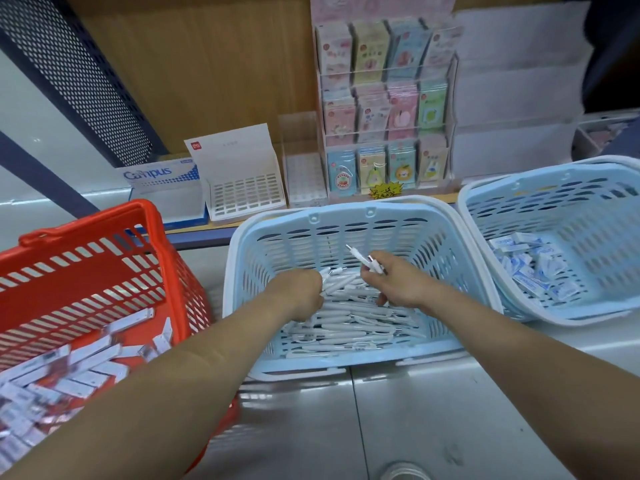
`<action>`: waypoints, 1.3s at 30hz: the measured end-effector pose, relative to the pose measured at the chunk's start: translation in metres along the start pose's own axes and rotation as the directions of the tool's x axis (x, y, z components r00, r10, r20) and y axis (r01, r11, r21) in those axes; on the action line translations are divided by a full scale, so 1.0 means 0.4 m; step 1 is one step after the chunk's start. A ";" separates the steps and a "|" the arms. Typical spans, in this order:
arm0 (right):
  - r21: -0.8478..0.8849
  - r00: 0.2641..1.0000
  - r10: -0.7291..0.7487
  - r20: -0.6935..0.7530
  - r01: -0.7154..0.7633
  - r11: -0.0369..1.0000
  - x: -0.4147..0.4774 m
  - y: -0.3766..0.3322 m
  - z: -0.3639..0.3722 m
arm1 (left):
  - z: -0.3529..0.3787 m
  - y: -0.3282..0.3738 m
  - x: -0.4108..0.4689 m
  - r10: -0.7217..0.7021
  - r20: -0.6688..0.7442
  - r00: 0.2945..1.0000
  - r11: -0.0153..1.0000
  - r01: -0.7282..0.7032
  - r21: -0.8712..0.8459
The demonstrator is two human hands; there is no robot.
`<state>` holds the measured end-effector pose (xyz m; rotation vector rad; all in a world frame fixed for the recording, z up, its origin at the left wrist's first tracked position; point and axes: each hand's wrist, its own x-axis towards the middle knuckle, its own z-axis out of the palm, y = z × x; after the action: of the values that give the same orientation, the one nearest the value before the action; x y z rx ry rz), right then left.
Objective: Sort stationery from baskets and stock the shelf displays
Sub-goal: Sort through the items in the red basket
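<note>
My left hand [300,293] fisted round white pens [349,320] in the blue basket [346,233], my right hand [394,282] beside it pinching a pen bundle [365,260]

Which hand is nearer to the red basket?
Left. The left hand is just right of the red basket; the right hand, gripping white pens, is farther right.

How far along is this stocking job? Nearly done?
Early on. The white display box shows empty slots. The right hand holds a few white pens, the left hand grips more in the middle blue basket. The red basket and right blue basket hold stock to sort.
</note>
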<state>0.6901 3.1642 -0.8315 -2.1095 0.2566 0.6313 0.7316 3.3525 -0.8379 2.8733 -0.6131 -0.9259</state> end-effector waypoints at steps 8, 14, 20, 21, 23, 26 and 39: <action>-0.458 0.997 0.030 0.078 0.009 0.889 0.050 0.017 0.016 | -0.048 -0.013 -0.012 -0.111 -0.069 0.991 0.695 0.028 -0.719; 0.130 0.971 -0.062 0.230 0.032 0.991 0.001 -0.049 -0.009 | -0.070 0.017 -0.038 -0.086 -0.119 0.989 0.475 -0.064 -0.877; -0.036 0.958 -0.280 -0.056 0.278 0.960 -0.052 -0.065 -0.059 | -0.093 0.085 -0.068 -0.068 -0.259 0.963 0.323 -0.224 -0.920; -0.077 0.947 -0.302 -0.108 0.295 0.952 -0.066 -0.059 -0.085 | -0.100 0.101 -0.072 -0.072 -0.295 0.953 0.338 -0.255 -0.906; -0.095 0.914 -0.329 -0.237 0.316 0.944 -0.103 -0.035 -0.147 | -0.110 0.133 -0.069 -0.067 -0.370 0.927 0.420 -0.310 -0.853; -0.033 0.824 -0.310 -0.475 0.335 0.942 -0.164 0.027 -0.250 | -0.121 0.201 -0.047 0.000 -0.424 0.906 0.528 -0.360 -0.769; -0.152 0.856 0.060 -0.514 -0.160 0.975 -0.126 0.307 -0.449 | -0.111 0.550 0.078 0.248 -0.465 0.850 0.949 -0.310 -0.061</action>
<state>0.6592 2.9444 -0.8072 -2.4357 0.6376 0.1493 0.7026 3.1353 -0.7799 2.6348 -0.8445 -0.2273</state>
